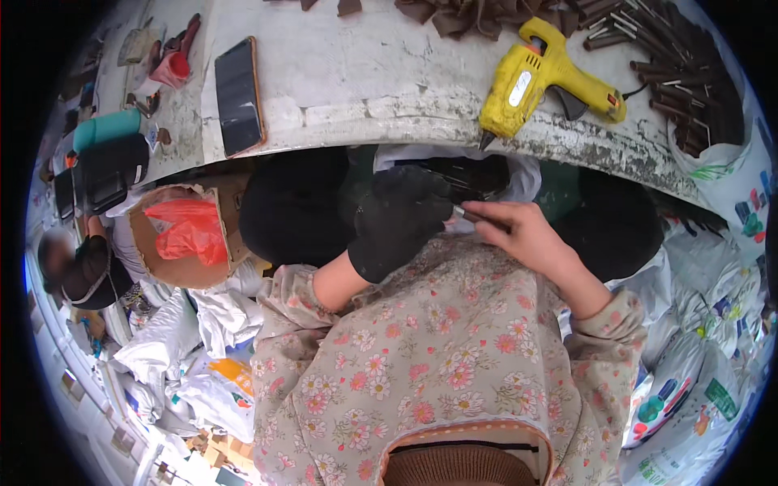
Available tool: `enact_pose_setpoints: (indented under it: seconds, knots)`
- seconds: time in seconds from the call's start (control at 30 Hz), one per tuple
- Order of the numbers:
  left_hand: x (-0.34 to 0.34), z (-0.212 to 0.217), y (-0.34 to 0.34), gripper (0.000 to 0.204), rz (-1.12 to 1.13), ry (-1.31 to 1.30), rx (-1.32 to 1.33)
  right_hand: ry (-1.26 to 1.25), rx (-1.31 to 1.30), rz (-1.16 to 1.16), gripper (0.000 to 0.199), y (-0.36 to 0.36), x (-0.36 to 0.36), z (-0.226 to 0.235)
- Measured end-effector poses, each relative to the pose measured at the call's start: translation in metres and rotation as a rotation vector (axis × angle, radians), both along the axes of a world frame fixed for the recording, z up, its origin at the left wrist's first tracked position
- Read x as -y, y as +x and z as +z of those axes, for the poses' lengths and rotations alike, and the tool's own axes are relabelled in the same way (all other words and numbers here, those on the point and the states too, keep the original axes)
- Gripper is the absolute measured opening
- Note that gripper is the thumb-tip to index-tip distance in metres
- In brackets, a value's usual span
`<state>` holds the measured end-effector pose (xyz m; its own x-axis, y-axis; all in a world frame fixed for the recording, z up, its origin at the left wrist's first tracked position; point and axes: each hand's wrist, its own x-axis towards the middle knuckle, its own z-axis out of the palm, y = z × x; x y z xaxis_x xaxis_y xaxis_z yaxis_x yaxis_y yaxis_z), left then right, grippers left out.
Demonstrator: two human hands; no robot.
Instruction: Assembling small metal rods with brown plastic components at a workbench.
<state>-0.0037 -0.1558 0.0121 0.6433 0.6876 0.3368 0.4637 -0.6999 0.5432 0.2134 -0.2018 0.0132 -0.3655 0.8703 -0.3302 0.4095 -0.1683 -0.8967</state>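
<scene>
Head view: slim dark rod (pixel 468 215), centre of frame, is clamped by the right hand (pixel 525 235) between thumb and fingers. Long axis runs roughly left-right; bright end faces the black-gloved left hand (pixel 401 219), whose grip cannot be determined.

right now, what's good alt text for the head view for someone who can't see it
A person's black-gloved left hand and bare right hand are close together, the right one pinching a slim piece. Beyond, a yellow glue gun, a phone and a pile of brown pieces lie on a white table.
</scene>
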Motion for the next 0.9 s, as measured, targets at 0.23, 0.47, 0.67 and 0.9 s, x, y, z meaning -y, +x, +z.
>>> enact_pose_setpoints:
  seconds: [0.23,0.47,0.67,0.9]
  knots:
    - [-0.119,0.007,0.001,0.031,0.467,-0.029,0.187,0.174,0.519,0.124,0.032,-0.008,0.002,-0.2]
    - [-0.214,-0.031,-0.045,0.034,0.493,0.19,-0.111,-0.109,0.062,0.268,0.023,0.004,-0.023,-0.116]
    - [-0.111,0.022,-0.004,0.034,0.455,-0.637,0.328,0.263,0.355,-0.43,0.019,0.109,-0.072,0.058]
    - [-0.05,0.001,0.0,0.024,0.628,-0.525,0.175,0.441,1.472,-0.336,0.02,0.187,-0.168,0.038]
